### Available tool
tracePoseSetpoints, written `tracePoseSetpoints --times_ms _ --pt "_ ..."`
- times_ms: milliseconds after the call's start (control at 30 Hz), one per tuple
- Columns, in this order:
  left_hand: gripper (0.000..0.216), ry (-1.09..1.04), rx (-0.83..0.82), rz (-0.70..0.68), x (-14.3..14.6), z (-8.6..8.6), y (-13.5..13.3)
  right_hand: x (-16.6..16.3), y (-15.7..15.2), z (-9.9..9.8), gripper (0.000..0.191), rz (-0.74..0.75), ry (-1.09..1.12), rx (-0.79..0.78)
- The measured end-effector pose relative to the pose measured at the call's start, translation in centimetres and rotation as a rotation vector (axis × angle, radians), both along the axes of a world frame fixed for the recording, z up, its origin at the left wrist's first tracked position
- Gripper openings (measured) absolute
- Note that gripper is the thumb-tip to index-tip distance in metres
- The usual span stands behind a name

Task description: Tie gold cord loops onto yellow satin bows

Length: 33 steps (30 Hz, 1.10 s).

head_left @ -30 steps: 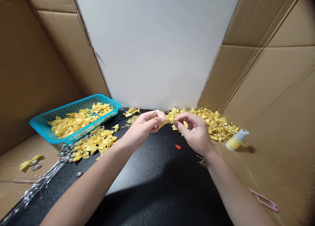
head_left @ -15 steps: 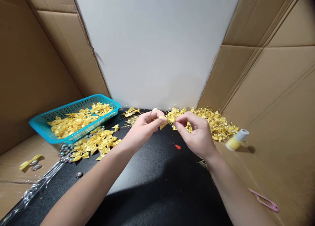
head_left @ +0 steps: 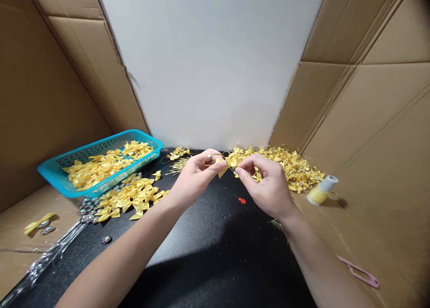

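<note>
My left hand (head_left: pixel 198 176) is closed in a pinch on a small yellow ribbon bow (head_left: pixel 232 161), thumb and forefinger gripping its left side. A thin gold cord loop (head_left: pixel 207 156) curves around the left fingertips. From the other side, my right hand (head_left: pixel 267 182) pinches the bow's lower right edge with thumb and forefinger; whether a cord end is also between those tips is too small to tell. Both hands are raised above the black tabletop (head_left: pixel 201 236). Beneath them lies a red-tabbed needle threader or similar small tool (head_left: pixel 242 201).
A turquoise basket (head_left: pixel 50 178) of yellow bows stands left, with loose bows (head_left: pixel 134 196) and silver beads (head_left: pixel 88 209) beside it. Finished-looking bows with gold loops (head_left: pixel 295 169) are heaped at back right. A yellow thread spool (head_left: pixel 319 194) and pink thread snips (head_left: pixel 361 272) lie right.
My right fingertips have shifted slightly left and down along the bow. The gold loop by my left fingers sits lower and shows more clearly. The view has shifted slightly.
</note>
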<state>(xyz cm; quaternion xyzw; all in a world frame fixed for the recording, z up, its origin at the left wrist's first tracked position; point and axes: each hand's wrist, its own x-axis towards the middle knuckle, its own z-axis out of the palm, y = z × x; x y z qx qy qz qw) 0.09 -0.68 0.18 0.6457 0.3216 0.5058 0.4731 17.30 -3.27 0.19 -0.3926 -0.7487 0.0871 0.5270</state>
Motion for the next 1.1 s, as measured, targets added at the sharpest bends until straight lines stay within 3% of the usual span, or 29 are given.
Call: tracePoseSetpoints --times_ms 433,867,1100 --pt "0.027 -0.157 -0.206 -0.146 0.42 -0.6 0.23 -0.35 0.52 -0.75 0.011 0.156 0.253 -0.193" --pt "0.023 -0.242 -0.201 -0.092 0.36 -0.58 0.21 0.21 0.27 -0.37 0.011 0.136 0.243 -0.188" --pt "0.022 -0.296 -0.227 -0.097 0.5 -0.22 0.05 0.17 0.72 -0.42 0.009 0.213 0.3 -0.206"
